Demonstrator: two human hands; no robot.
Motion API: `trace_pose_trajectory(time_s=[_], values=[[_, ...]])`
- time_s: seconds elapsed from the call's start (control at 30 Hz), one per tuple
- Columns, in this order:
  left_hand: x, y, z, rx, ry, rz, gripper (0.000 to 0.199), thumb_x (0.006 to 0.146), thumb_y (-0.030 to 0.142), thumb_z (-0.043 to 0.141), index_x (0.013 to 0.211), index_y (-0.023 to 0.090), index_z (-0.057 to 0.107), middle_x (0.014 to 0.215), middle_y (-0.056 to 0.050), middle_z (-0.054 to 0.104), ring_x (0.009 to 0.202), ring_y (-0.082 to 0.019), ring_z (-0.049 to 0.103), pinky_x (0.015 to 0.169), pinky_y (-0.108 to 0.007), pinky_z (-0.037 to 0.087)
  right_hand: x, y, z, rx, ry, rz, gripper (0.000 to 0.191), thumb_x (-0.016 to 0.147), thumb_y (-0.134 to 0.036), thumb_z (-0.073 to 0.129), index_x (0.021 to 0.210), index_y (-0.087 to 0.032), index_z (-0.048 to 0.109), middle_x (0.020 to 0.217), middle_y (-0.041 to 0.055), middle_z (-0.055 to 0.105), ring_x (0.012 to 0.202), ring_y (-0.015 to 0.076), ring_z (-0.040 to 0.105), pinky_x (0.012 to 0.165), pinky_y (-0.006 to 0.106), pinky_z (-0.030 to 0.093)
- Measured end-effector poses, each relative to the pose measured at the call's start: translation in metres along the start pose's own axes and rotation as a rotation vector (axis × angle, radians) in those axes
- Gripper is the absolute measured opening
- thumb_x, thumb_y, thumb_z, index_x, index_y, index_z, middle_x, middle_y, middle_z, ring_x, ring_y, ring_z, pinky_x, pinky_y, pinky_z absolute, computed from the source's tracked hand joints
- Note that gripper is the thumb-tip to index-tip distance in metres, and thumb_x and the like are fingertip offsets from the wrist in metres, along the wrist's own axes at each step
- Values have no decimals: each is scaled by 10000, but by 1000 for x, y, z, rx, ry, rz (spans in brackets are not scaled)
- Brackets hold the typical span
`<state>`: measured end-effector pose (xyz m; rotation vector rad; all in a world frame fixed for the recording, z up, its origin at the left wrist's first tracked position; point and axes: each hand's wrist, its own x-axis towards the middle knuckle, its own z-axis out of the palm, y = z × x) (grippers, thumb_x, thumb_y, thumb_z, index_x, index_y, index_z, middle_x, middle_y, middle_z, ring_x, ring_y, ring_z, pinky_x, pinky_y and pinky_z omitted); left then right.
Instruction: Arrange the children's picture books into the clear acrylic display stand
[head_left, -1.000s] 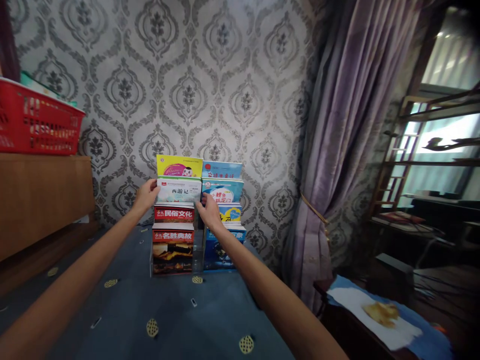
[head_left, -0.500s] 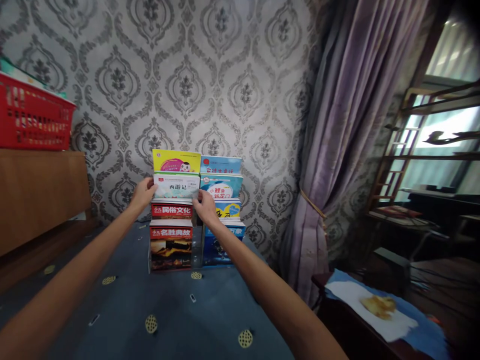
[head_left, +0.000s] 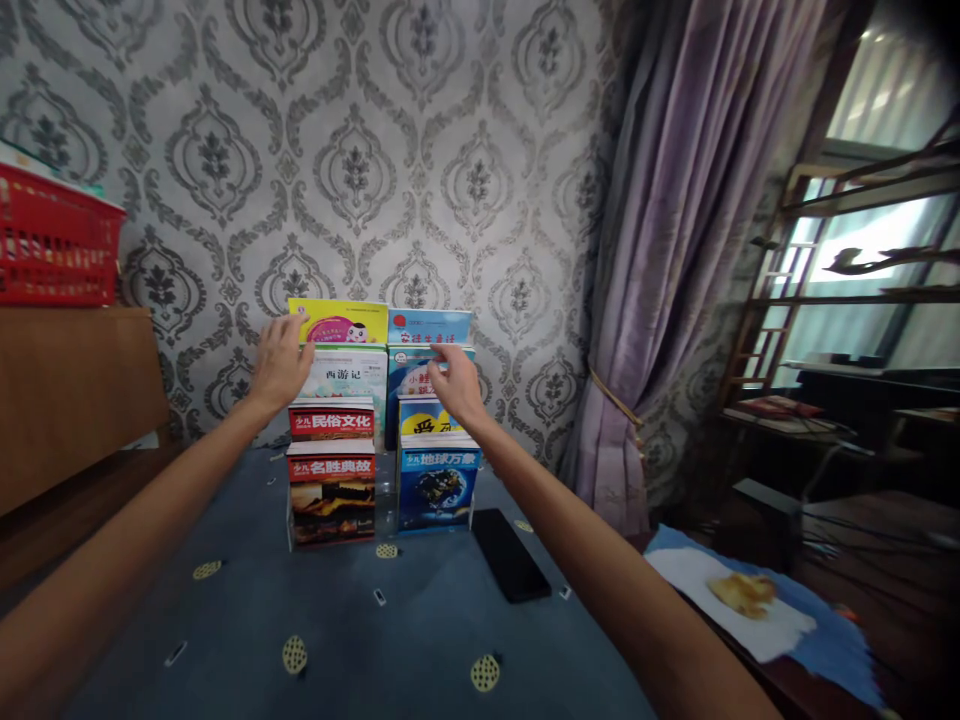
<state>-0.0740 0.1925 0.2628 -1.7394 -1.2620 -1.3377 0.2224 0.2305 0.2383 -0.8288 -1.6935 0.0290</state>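
Observation:
Two columns of books stand upright in a clear tiered rack (head_left: pixel 385 510). My left hand (head_left: pixel 282 362) is at the left edge of the upper left books, fingers stretched toward the yellow book (head_left: pixel 337 318) and the white book (head_left: pixel 346 374). Over the light-blue book with red lettering (head_left: pixel 412 362) is my right hand (head_left: pixel 457 384), its thumb and fingers apart, hiding part of the cover. Neither hand visibly grips anything; contact with the covers cannot be made out. Lower down are two red books, one a red-topped book (head_left: pixel 332 495), and a dark-blue book (head_left: pixel 438 488).
A black phone (head_left: pixel 511 556) lies on the dark-blue cloth (head_left: pixel 397 650), right of the rack. At left, a red basket (head_left: pixel 56 235) sits on a wooden cabinet (head_left: pixel 82 385). Purple curtain (head_left: pixel 660 250) hangs at right, near a cloth-covered stand (head_left: pixel 817 650) bearing a yellowish object.
Both hands have let go of the white book's edges. My right hand has moved right and up, my left slightly up. The phone, previously behind my right arm, is now visible.

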Motion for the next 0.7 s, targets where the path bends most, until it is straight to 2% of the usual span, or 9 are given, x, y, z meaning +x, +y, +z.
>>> trace_pose_trajectory(time_s=[0.13, 0.2, 0.27, 0.37, 0.47, 0.53, 0.63, 0.7], values=[[6, 28, -4, 41, -100, 106, 448, 950, 260, 435, 1333, 54, 544, 1368, -209, 545, 1351, -348, 440, 1172, -523, 337, -5, 1, -23, 13, 38, -28, 366, 865, -225, 514, 1190, -152, 665, 1189, 132, 713, 1018, 250, 679, 884, 409, 567], [-5, 43, -10, 18, -115, 131, 435, 962, 260, 429, 1337, 69, 539, 1367, -193, 544, 1343, -333, 445, 1173, -516, 339, -25, 2, -31, 29, 55, -62, 350, 880, -235, 504, 1181, -175, 671, 1163, 112, 726, 998, 236, 683, 833, 372, 575], [-29, 57, -18, -16, -123, 155, 398, 978, 264, 420, 1318, 105, 551, 1354, -169, 549, 1332, -316, 458, 1171, -511, 347, -57, 9, -38, 26, 60, -66, 331, 901, -255, 499, 1169, -187, 680, 1134, 104, 734, 981, 232, 685, 812, 360, 575], [-88, 76, -28, -78, -189, 178, 329, 997, 262, 410, 1262, 180, 588, 1315, -123, 575, 1301, -294, 492, 1159, -512, 371, -119, 31, -49, -10, 36, 53, 321, 922, -291, 484, 1147, -183, 686, 1120, 117, 738, 981, 247, 689, 808, 375, 575], [-165, 86, -30, -148, -311, 167, 313, 999, 237, 404, 1226, 236, 620, 1312, -104, 600, 1307, -295, 501, 1144, -527, 393, -188, 60, -60, -159, 10, 333, 359, 920, -308, 434, 1145, -170, 678, 1117, 130, 734, 1000, 258, 687, 861, 392, 565], [-216, 89, -27, -200, -412, 137, 313, 1000, 224, 395, 1203, 243, 633, 1315, -102, 609, 1310, -286, 507, 1128, -512, 421, -228, 76, -67, -221, 3, 428, 385, 886, -287, 436, 1157, -138, 666, 1118, 169, 717, 1017, 283, 677, 894, 427, 552], [-279, 89, -19, -259, -508, 93, 322, 1000, 204, 371, 1167, 226, 645, 1304, -112, 620, 1291, -275, 528, 1104, -494, 455, -268, 86, -74, -301, -4, 511, 439, 846, -316, 486, 1193, -96, 641, 1178, 220, 671, 1153, 339, 617, 1030, 499, 469], [-307, 89, -16, -280, -571, 86, 323, 999, 204, 369, 1162, 215, 647, 1301, -123, 626, 1282, -277, 535, 1083, -486, 472, -280, 84, -76, -367, -35, 571, 501, 864, -361, 493, 1270, -85, 596, 1260, 233, 630, 1235, 355, 570, 1059, 511, 437]])
